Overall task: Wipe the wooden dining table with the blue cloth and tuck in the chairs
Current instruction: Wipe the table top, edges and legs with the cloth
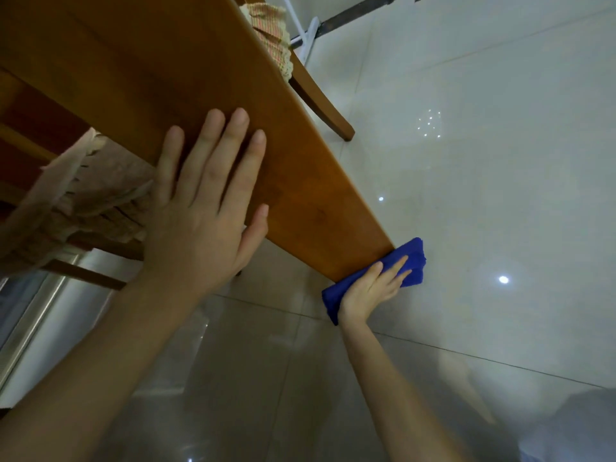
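Above glossy tile floor [466, 161], wooden table [166, 78]

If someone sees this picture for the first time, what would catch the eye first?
The bright blue cloth stands out most: the right hand presses it against the near corner of the wooden table, low on the right. Next comes the left hand, flat with spread fingers on the tabletop in the middle, above a glossy tiled floor.
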